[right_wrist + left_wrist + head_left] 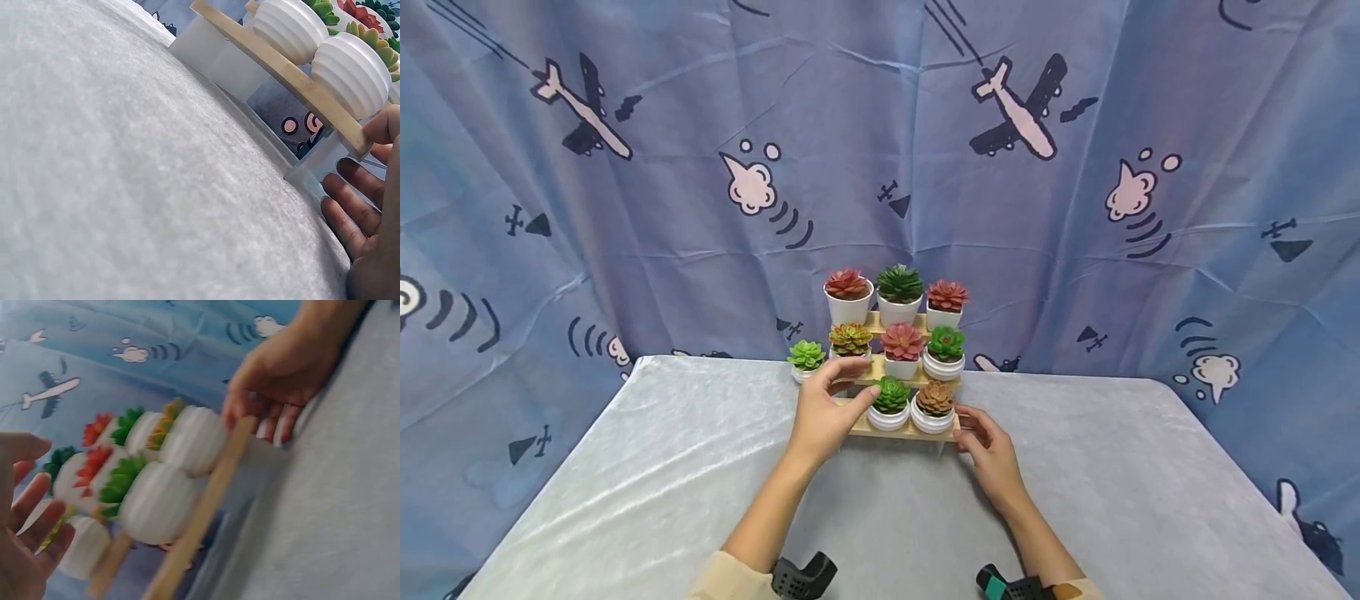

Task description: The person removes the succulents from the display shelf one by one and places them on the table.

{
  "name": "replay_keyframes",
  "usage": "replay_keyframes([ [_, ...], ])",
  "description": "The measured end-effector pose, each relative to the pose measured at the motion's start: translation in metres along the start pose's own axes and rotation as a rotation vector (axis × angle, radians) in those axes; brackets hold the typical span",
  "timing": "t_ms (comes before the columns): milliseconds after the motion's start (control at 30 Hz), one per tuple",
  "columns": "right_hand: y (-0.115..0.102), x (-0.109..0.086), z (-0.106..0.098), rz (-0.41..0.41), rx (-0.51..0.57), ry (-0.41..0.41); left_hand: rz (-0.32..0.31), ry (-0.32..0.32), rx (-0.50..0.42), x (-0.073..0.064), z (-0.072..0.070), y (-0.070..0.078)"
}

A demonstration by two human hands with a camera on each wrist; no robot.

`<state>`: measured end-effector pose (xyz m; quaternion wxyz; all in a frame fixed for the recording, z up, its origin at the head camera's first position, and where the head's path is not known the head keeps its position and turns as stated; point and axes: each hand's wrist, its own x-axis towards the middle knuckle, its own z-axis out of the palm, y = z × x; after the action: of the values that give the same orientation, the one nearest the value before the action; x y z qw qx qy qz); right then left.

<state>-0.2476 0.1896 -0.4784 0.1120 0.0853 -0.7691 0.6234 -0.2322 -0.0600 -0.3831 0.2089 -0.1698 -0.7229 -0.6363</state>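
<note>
A wooden-shelved three-tier stand (pixel 913 432) carries small potted succulents. My right hand (pixel 992 454) grips the right end of its lowest shelf, with the thumb against the end and the other fingers spread below it. At the stand's left side is my left hand (pixel 827 412), its thumb and fingers apart with nothing between them. Closest to that thumb is a green succulent (pixel 891 395) in a white pot on the lowest shelf. A brown succulent (pixel 935 399) stands beside it. The light green succulent (pixel 807 355) left of the stand is partly behind my left hand.
On the middle tier stand a pink succulent (pixel 902 340) and others; the top tier bears a dark green succulent (pixel 900 284) between two red ones. A pale cloth covers the table (pixel 662 467). Behind it hangs a blue curtain (pixel 865 108) with printed planes.
</note>
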Motion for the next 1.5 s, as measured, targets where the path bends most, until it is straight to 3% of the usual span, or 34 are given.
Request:
replay_keyframes([
  [233,0.001,0.000,-0.001,-0.006,-0.007,0.004,-0.020,-0.051,0.008,-0.005,0.013,-0.015],
  [467,0.003,-0.001,-0.002,-0.013,-0.021,0.002,-0.062,-0.096,-0.031,-0.008,0.018,-0.030],
  [633,0.003,-0.001,-0.001,-0.005,-0.023,0.012,-0.027,-0.070,0.046,-0.010,0.021,-0.034],
  [800,0.001,0.000,0.000,-0.001,-0.021,0.010,-0.044,-0.051,0.097,-0.014,0.025,-0.036],
  [933,0.002,0.000,0.000,-0.005,-0.023,0.003,-0.037,-0.043,0.113,-0.016,0.029,-0.041],
  [1233,0.002,0.001,0.000,-0.018,-0.030,0.004,0.045,-0.039,0.137,-0.020,0.033,-0.050],
  [1500,0.000,0.001,0.001,-0.008,-0.038,0.005,0.055,-0.030,0.200,-0.021,0.033,-0.050],
])
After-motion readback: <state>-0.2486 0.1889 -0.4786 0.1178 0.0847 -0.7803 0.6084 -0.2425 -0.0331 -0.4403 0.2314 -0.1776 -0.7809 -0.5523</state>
